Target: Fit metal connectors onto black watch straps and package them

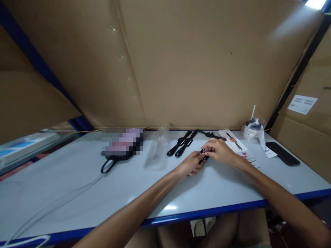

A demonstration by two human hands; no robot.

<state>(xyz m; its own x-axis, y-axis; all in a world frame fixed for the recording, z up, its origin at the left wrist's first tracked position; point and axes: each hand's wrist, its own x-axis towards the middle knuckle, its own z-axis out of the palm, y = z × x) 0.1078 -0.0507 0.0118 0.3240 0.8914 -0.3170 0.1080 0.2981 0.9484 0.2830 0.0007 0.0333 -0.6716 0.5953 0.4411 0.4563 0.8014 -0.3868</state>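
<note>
Over the front right part of the table, my left hand (193, 163) is closed around a small black part (203, 154) with a shiny metal bit. My right hand (217, 151) pinches the same part at its upper end, and the fingers of both hands meet there. Much of the part is hidden by the fingers, so its exact kind cannot be made out. Just beyond my hands lie two long black handle-like pieces (184, 144) with rounded ends. Beside them is a black angled bar (198, 132), partly behind my right hand.
A printed sheet (238, 144) and small metal pieces (251, 159) lie right of my hands. Farther right are a bagged cup (253, 130) and a flat black object (283, 153). Leftward lie a clear plastic bag (157, 155) and a blurred-out device (122, 146) with a white cable (74, 191).
</note>
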